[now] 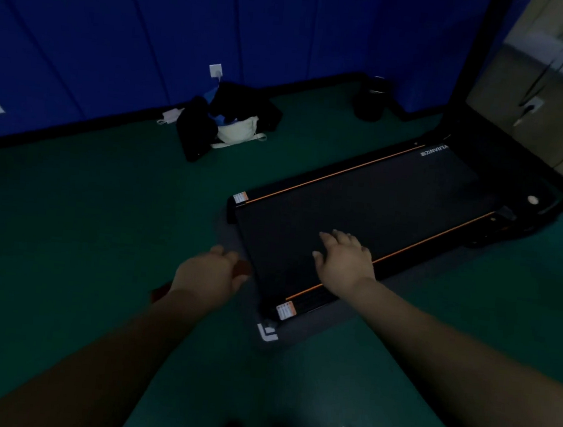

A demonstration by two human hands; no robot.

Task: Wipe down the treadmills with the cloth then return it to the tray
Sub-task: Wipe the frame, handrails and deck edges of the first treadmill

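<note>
Head view, dim light: we look down at a black treadmill (370, 201) lying flat on the green floor (82, 228). Its long axis runs diagonally, from the near end by our hands up and rightward to the far end, where its frame uprights rise near the blue wall's (153, 29) right end. Orange stripes run along both long edges of the belt.

Our right hand (346, 259) lies palm down on the belt near its near right edge, fingers spread and straight. Our left hand (210, 275) hovers just off the treadmill's near left corner, fingers loosely extended; something reddish shows by it, but we cannot tell whether that is the cloth.

Bags (227, 118) sit heaped by the wall.
</note>
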